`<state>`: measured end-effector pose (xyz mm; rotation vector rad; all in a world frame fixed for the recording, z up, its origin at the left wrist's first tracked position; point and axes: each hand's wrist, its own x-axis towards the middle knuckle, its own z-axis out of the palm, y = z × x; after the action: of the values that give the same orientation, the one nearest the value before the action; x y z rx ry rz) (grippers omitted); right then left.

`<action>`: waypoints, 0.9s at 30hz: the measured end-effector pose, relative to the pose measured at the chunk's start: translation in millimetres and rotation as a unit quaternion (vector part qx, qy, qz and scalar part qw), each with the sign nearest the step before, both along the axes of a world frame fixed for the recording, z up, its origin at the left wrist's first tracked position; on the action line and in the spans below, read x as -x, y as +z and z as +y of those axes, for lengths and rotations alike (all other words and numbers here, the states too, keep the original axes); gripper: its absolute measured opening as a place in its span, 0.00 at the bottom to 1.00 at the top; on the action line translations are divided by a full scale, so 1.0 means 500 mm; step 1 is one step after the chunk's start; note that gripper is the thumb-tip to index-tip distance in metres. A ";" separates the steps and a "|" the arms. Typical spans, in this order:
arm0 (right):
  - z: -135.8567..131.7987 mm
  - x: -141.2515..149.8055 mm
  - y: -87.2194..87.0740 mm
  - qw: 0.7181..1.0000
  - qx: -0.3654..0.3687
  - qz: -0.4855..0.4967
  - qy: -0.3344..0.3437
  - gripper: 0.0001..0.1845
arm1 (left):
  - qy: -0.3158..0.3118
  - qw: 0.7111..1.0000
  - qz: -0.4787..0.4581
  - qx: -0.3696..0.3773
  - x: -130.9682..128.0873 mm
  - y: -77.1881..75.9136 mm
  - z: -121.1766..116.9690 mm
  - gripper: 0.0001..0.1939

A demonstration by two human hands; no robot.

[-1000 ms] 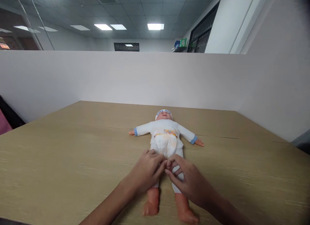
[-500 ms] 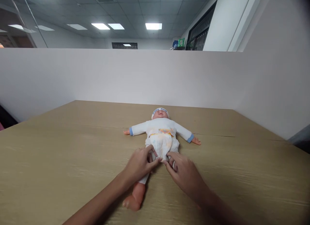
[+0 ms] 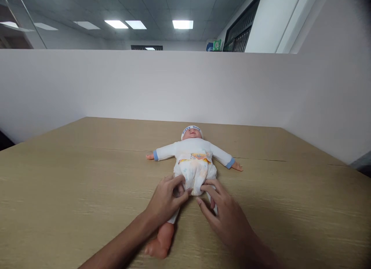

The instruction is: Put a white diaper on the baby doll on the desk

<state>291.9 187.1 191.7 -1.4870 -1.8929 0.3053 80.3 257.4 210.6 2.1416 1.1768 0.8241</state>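
Note:
A baby doll (image 3: pixel 193 147) lies on its back with its head away from me and its arms spread. It wears a white top with blue cuffs, a white cap with lettering and a white diaper (image 3: pixel 193 172) with a printed orange waistband. My left hand (image 3: pixel 169 193) pinches the diaper's edge at the leg on the left. Beside the other leg, my right hand (image 3: pixel 222 205) has its thumb and fingers apart, with fingertips touching the diaper. One bare doll foot (image 3: pixel 160 242) shows below my left wrist; the other is hidden behind my right arm.
The doll rests on a wide wood-coloured table (image 3: pixel 87 176) with a thin seam across it. A pale partition wall (image 3: pixel 185 87) rises behind the table, and another wall (image 3: pixel 327 99) stands on the right.
My right thumb has come away from the diaper's crotch and the right fingers have spread. My left hand stays at the leg edge. The view has tilted slightly down.

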 end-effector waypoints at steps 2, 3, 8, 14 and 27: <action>-0.002 -0.001 0.005 1.000 0.014 0.012 0.005 0.11 | -0.009 0.999 -0.028 -0.019 0.001 0.000 -0.002 0.10; -0.002 -0.002 0.008 1.000 0.022 0.019 0.009 0.12 | -0.015 0.999 -0.043 -0.026 0.001 0.001 -0.003 0.08; 0.001 -0.004 0.033 0.995 0.080 0.044 0.028 0.12 | -0.033 0.997 -0.064 -0.037 -0.001 0.006 -0.007 0.04; 0.027 -0.011 0.034 0.986 0.137 0.091 -0.028 0.14 | -0.011 0.998 -0.058 -0.001 0.000 -0.004 0.004 0.09; 0.044 -0.047 0.020 0.981 0.053 0.175 -0.071 0.18 | -0.005 0.951 -0.260 0.167 0.004 -0.007 0.019 0.28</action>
<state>315.4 209.0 201.6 -1.5156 -1.5047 0.5684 78.4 266.8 207.1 1.5269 0.9432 1.0218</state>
